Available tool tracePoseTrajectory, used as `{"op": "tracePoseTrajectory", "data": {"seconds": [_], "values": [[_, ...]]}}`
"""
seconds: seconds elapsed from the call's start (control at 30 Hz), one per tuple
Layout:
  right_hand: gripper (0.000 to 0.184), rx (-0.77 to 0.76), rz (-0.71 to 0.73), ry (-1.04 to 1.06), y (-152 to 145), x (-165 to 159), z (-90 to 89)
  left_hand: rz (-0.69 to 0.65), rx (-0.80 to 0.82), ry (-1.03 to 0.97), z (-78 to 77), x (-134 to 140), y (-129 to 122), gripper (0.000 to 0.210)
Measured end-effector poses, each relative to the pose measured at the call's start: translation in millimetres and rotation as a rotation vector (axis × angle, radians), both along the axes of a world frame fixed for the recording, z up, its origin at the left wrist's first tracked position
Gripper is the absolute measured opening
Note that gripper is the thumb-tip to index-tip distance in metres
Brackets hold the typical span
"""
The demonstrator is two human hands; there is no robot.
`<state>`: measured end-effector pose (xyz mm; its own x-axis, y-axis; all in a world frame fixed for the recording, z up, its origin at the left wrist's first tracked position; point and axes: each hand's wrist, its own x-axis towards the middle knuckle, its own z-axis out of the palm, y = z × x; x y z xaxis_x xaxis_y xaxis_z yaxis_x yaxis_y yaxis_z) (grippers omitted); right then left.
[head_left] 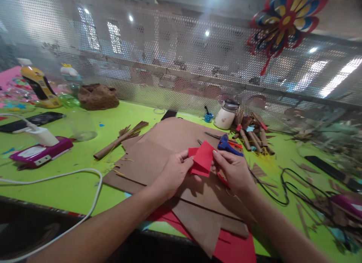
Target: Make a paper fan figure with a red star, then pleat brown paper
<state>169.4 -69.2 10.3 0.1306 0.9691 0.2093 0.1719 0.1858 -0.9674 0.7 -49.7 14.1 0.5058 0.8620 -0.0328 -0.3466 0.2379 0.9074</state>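
A small folded piece of red paper [204,157] is held up between my two hands. My left hand [177,170] pinches its left edge, and my right hand [232,168] grips its right edge. Below them lie sheets of brown kraft paper [158,153] with cut edges. Larger red paper [236,246] sticks out from under the brown sheets at the front. Just beyond my right hand rests a blue glue gun [226,144]. Beside it are scissors [213,135], partly hidden behind the red paper.
Rolled brown paper bundles [251,133] lie at the back right near a white jar [225,116]. Another brown roll [113,144] is left of the sheets. A purple power strip [42,152], white cable [97,180], clear cup [83,127] and black cord [285,187] occupy the green table.
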Motion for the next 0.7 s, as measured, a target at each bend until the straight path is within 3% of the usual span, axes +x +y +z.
{"op": "tracePoseTrajectory", "data": {"seconds": [0.23, 0.37, 0.43, 0.53, 0.7], "values": [[0.024, 0.042, -0.133, 0.474, 14, 15, 2.8, 0.06, -0.001, 0.031, -0.3, 0, 3, 0.026], [0.033, 0.046, -0.136, 0.461, 19, 25, 4.6, 0.119, 0.052, 0.067, -6.6, 0, 9, 0.025], [0.04, 0.029, -0.097, 0.34, 17, 26, 2.6, 0.173, 0.068, 0.084, -9.9, 1, 13, 0.024], [0.051, 0.081, -0.034, -0.029, 11, 22, -3.5, 0.252, 0.089, 0.096, -7.6, -1, 18, 0.021], [0.021, 0.345, 0.002, -0.723, -2, 6, -8.4, 0.361, 0.156, -0.002, 23.4, -31, 15, 0.024]]}}
